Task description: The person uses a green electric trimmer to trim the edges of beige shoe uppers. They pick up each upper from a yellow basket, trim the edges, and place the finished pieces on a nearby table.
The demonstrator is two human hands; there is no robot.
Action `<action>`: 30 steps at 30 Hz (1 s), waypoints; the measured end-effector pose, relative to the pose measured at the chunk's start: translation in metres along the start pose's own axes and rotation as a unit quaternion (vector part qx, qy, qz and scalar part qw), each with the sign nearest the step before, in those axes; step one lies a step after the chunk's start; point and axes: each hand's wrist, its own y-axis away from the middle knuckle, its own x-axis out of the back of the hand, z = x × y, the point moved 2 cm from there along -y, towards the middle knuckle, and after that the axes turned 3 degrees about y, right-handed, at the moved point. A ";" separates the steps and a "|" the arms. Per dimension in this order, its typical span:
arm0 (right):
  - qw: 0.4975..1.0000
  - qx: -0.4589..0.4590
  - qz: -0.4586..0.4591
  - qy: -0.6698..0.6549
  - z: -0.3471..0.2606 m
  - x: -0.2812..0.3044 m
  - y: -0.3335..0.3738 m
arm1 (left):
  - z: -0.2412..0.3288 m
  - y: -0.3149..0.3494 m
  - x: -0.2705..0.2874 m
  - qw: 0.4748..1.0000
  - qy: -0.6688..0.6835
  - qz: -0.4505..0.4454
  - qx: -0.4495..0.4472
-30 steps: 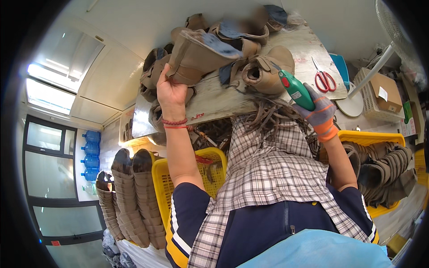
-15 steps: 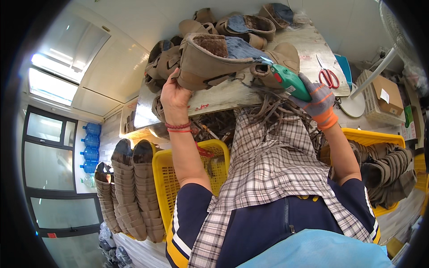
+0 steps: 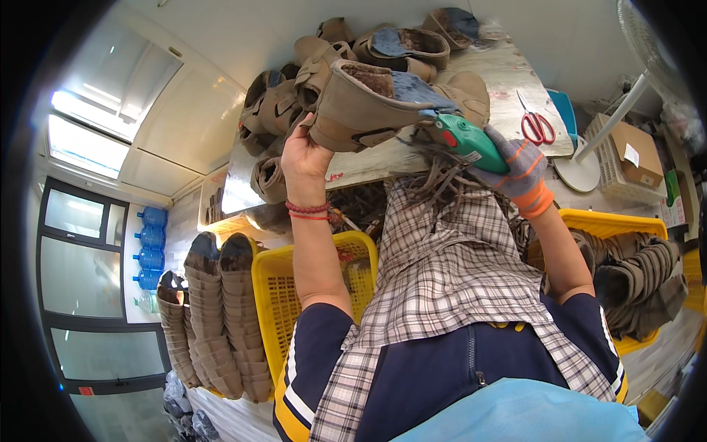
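My left hand [image 3: 305, 155], bare and wearing red bracelets, grips the heel end of a brown shoe upper [image 3: 357, 110] with a furry lining and blue-grey material inside. The upper is held up above the near table edge. In a grey and orange glove, my right hand [image 3: 521, 168] is wrapped round a green handheld electric cutter [image 3: 465, 141] with a red button. The cutter's tip meets the rim of the upper at its right end; the blade itself is mostly hidden there. Brown trimmed strips [image 3: 442, 180] lie below the cutter, on my checked apron [image 3: 449, 258] and by the table edge.
More shoe uppers [image 3: 409, 44] are piled on the worn table [image 3: 515, 70]. Red-handled scissors [image 3: 537, 127] lie at its right. Yellow baskets [image 3: 276, 295] stand on both sides, with stacked uppers [image 3: 210, 317] at left. A white fan [image 3: 615, 118] stands right.
The upper has shifted slightly right with my left hand. The cutter has moved a little left and down along the upper's rim. Both hands keep their hold.
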 end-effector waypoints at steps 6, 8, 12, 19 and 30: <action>1.000 -0.008 -0.005 0.008 -0.011 0.006 -0.003 | -0.025 -0.002 -0.012 0.996 -0.068 -0.009 -0.059; 1.000 -0.007 0.011 -0.009 -0.014 0.006 -0.004 | -0.033 0.000 -0.017 0.990 -0.090 0.002 -0.105; 0.998 -0.017 0.031 -0.053 -0.021 0.006 -0.008 | -0.056 0.006 -0.025 0.984 -0.113 -0.049 -0.130; 0.991 -0.061 0.024 -0.114 -0.033 0.007 -0.020 | -0.085 0.019 -0.030 0.943 -0.232 -0.107 -0.211; 0.955 -0.175 -0.024 -0.240 -0.039 -0.011 -0.019 | -0.096 0.029 -0.010 0.841 -0.432 -0.170 -0.279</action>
